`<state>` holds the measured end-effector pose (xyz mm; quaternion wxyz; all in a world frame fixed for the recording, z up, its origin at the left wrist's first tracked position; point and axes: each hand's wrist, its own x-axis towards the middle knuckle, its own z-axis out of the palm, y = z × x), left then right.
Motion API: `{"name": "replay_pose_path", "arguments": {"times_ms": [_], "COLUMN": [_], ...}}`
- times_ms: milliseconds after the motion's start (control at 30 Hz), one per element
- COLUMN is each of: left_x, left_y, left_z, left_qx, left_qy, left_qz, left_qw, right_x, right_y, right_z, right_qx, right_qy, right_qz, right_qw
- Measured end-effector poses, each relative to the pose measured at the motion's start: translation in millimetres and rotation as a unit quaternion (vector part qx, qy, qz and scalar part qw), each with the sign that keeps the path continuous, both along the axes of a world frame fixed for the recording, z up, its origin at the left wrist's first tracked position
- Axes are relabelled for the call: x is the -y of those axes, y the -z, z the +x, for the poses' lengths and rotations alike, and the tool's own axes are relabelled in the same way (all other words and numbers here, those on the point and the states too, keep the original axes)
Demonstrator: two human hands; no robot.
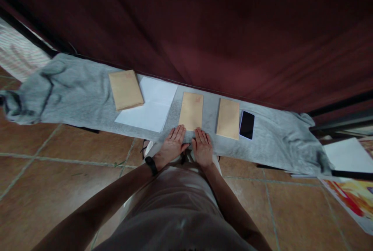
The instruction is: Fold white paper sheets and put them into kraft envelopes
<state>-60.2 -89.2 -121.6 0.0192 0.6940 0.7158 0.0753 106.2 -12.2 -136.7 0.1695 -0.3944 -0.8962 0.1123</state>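
A brown envelope [191, 109] with small reddish print near its top right corner lies flat in front of me. My left hand [174, 142] rests palm down with stretched fingers at its lower left corner. At its lower right corner, my right hand [203, 146] also lies flat, fingers out and close together. To the right sits a stack of brown envelopes [228, 119]. Left of my hands, white paper sheets [155, 107] are partly covered by another pile of brown envelopes [125, 89].
A grey cloth [84, 95] covers the narrow surface and bunches up at both ends. A phone [247, 125] with a dark screen lies beside the right stack. A dark red curtain [204, 37] hangs right behind. Colourful printed sheets [354, 200] are low at the far right.
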Motion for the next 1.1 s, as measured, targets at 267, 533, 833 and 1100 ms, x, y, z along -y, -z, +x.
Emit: {"name": "replay_pose_path", "arguments": {"times_ms": [267,533,833,1100], "left_x": [2,1,1,1], "left_y": [-4.5,2.5,5.9,8.8], "left_z": [1,-2,-8,-12], "left_qx": [0.012,0.002,0.025,0.076], "left_qy": [-0.012,-0.014,-0.016,-0.036], "left_qz": [-0.001,0.003,0.041,0.071], "left_qw": [1.0,1.0,0.999,0.994], "right_x": [-1,0,3,-1], "right_y": [1.4,-4.9,-2.3,3.2], "right_z": [5,-9,-13,1], "right_qx": [-0.021,0.0,-0.003,-0.014], "right_qy": [0.022,-0.04,-0.022,0.012], "right_qz": [0.003,-0.004,-0.005,0.016], "right_qw": [1.0,0.999,1.0,1.0]}}
